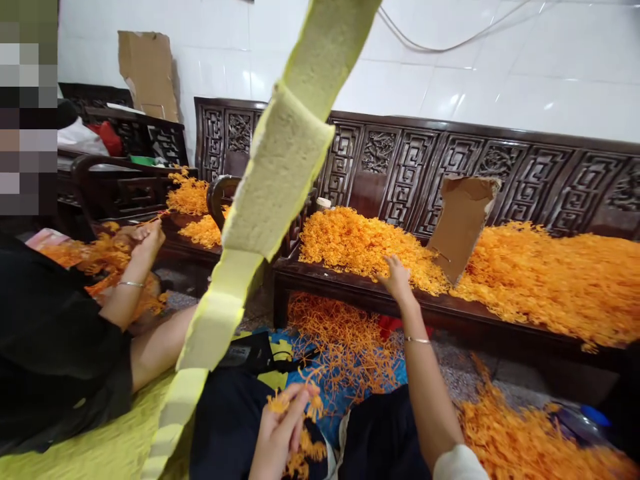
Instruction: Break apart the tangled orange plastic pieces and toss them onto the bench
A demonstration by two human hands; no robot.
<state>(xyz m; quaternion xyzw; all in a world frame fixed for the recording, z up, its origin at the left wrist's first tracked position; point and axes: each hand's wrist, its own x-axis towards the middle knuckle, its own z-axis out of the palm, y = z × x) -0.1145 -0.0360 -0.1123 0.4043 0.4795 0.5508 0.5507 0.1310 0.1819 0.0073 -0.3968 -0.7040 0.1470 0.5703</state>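
1. In the head view, pinching a small orange cluster [315,403] in the left hand [285,427], low over the lap, with thumb and fingers closed on it. Could tear or flatten it by squeezing too hard, or drop it onto the dark trousers [385,433] by letting the pinch slacken.
2. At the near edge of the middle orange heap [357,233], on the dark surface [320,273], stretching out the right hand [397,277], open and with nothing visible in its grasp. Cannot tell whether touching the heap or just above it.
3. Could pull out a whole clump instead of a single piece, because of how closely matted the heap looks.
4. Could spill pieces over the near edge of the surface by raking too quickly toward the lap, then lose them among the loose orange strands [350,347] on the blue sheet [330,420] below.
5. Could knock over the cardboard [460,223], tilted between the middle heap and the right heap [560,280], by sweeping too far right, and so mix both heaps.
6. Could misjudge a reach to the left because of the yellow strip [275,173], hanging close to the camera and hiding part of the scene, or even brush against the co-worker's arm [123,297] on that side.
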